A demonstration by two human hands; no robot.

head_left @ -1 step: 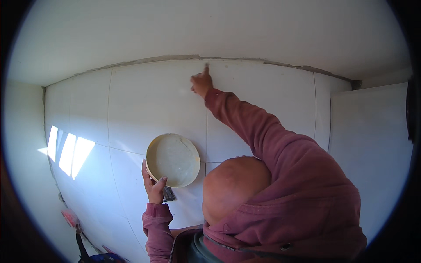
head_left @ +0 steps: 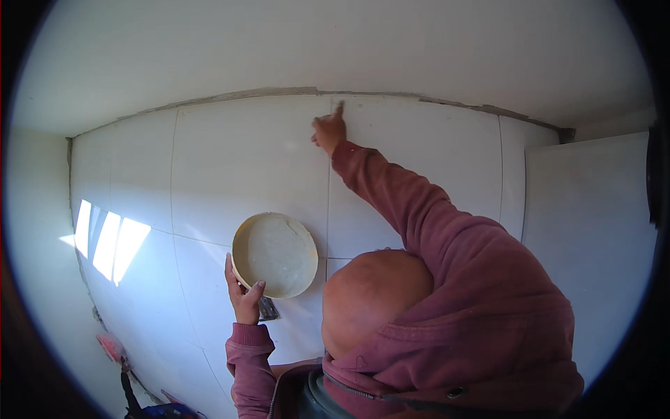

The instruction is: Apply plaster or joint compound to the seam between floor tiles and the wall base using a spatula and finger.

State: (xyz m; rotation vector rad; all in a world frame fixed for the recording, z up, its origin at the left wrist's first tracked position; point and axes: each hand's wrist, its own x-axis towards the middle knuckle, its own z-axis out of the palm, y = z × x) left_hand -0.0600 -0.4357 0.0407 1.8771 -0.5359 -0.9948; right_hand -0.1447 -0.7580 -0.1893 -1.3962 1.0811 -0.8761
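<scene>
My left hand (head_left: 246, 297) grips a round, pale plastic bowl (head_left: 274, 255) by its left rim, thumb at the front; a whitish layer coats its inside. A dark flat piece (head_left: 269, 311) shows partly beneath the bowl; I cannot tell if I hold it. My right hand (head_left: 330, 128), holding nothing visible, reaches up with the index finger stretched toward a rough grey joint (head_left: 279, 91) along the edge between the white tiles (head_left: 419, 160) and a plain white surface. I cannot tell whether the fingertip touches it. Maroon sleeves cover both arms.
A pale raised panel (head_left: 586, 230) stands at the right. A white side wall (head_left: 38, 209) borders the tiles at left. A red object (head_left: 110, 346) and dark items (head_left: 150, 408) lie at lower left. Window-shaped bright patches fall on the left tiles. My clothed body blocks much of the lower right.
My right hand has shifted slightly to the right along the top edge of the tiles. My left hand and the bowl are practically unchanged.
</scene>
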